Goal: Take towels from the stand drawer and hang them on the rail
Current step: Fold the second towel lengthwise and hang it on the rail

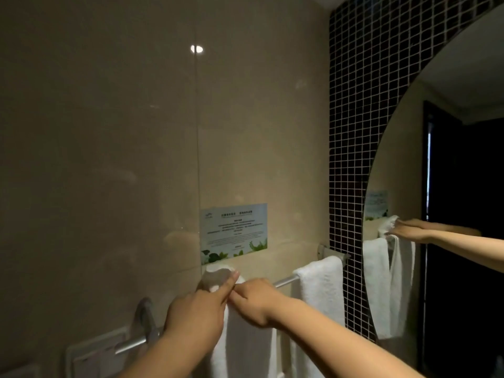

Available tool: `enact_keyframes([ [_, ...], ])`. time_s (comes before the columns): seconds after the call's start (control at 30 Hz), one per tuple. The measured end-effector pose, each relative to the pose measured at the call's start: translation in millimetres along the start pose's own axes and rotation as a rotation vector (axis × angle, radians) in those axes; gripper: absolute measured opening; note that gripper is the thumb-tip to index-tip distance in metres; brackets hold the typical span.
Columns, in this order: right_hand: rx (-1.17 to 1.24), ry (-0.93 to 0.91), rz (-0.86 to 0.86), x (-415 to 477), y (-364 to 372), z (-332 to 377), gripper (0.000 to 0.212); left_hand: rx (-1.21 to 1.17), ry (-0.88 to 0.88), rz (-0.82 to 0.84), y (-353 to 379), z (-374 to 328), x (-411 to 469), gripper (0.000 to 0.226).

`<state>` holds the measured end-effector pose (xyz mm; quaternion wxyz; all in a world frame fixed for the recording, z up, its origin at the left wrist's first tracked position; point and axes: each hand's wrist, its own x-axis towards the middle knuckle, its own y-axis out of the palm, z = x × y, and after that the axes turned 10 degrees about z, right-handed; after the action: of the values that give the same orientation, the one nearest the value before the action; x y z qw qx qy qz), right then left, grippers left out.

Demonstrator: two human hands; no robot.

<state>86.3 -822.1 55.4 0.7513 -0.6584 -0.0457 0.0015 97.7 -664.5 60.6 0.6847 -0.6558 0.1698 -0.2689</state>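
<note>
A metal towel rail (pixel 283 281) runs along the beige wall from lower left to upper right. One white towel (pixel 319 296) hangs folded over its right end. A second white towel (pixel 242 342) drapes over the rail's middle, its top bunched up against the wall. My left hand (pixel 196 315) pinches that bunched top, forefinger stretched along it. Beside it, my right hand (pixel 256 301) grips the same towel on the rail. The stand drawer is out of view.
A printed notice (pixel 234 233) is stuck on the wall above the rail. A white switch plate (pixel 92 356) sits under the rail's left bracket (pixel 146 317). A dark mosaic strip (pixel 349 159) and a round mirror (pixel 450 186), reflecting towels and arms, fill the right.
</note>
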Motion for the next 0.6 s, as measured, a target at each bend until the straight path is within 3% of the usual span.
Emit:
enact_keyframes([
  [0.1, 0.006, 0.091, 0.035, 9.9, -6.0, 9.8, 0.06, 0.004, -0.061, -0.044, 2.3, 7.2, -5.2, 0.042],
  [0.17, 0.017, 0.131, 0.059, 16.1, -8.7, 13.6, 0.06, 0.015, -0.133, 0.008, 1.2, 11.4, -8.6, 0.054],
  [0.43, -0.012, 0.116, 0.092, 23.6, -8.4, 5.3, 0.058, 0.013, -0.001, -0.023, 6.3, 10.5, -1.1, 0.043],
  [0.53, 0.081, 0.055, 0.018, 20.2, -2.7, -2.3, 0.05, 0.008, -0.025, -0.016, 3.9, 7.7, 4.2, 0.039],
  [0.6, 0.239, 0.003, -0.117, 11.2, 3.9, -10.8, 0.038, 0.056, -0.028, -0.01, 3.1, 5.0, 7.2, 0.036],
])
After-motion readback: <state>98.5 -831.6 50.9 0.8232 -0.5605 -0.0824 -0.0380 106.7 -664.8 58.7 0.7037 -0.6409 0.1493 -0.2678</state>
